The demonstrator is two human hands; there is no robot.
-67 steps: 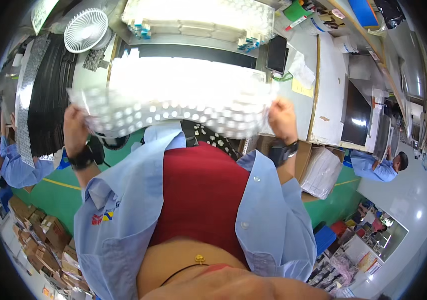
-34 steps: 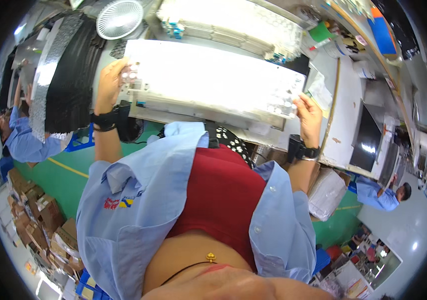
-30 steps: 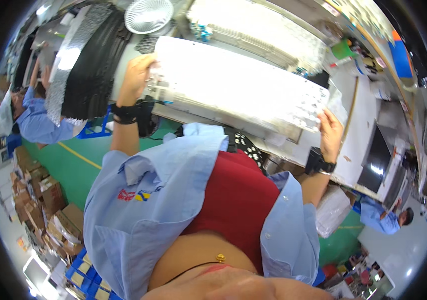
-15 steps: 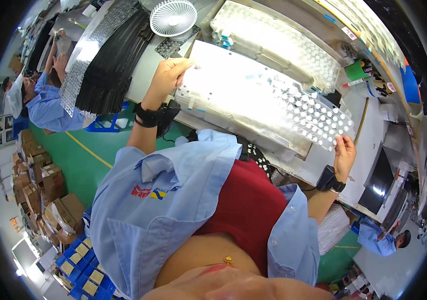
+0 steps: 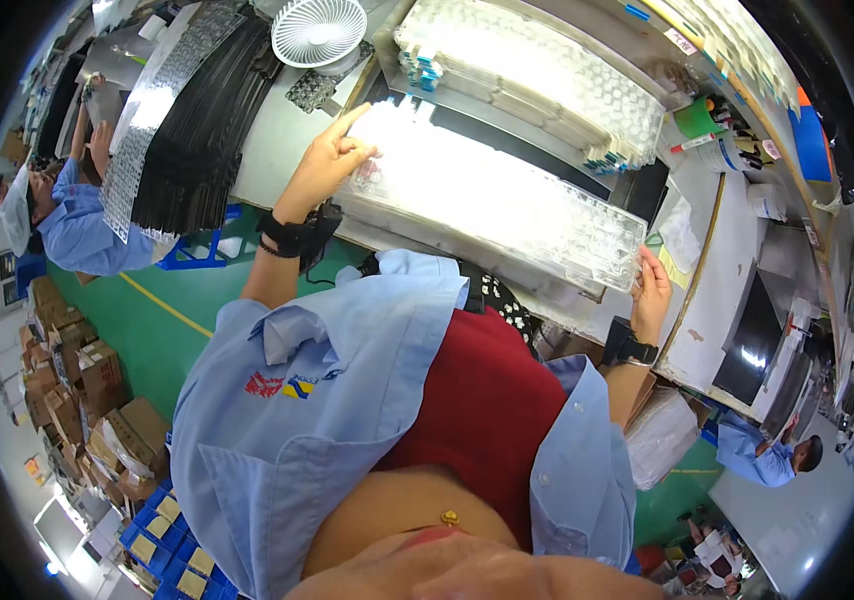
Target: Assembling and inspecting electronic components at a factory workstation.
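A long, clear patterned plastic sheet lies along a brightly lit bench surface, where glare washes out its middle. At its left end is my left hand, index finger stretched out and thumb apart from it. My right hand closes its fingertips on the sheet's right end corner. Small clear and blue tabs stick up by the far left edge. Behind it a stack of clear patterned sheets rests in a tray.
A white fan stands at the back left beside a stack of black sheets. A green container and a red-capped marker are at the right. A co-worker in blue works at the left. Cardboard boxes stand on the floor.
The sheet with white dots, held between both hands before, no longer shows over the bench. Both hands are lower in reach; the right has moved left, and the left index finger has straightened.
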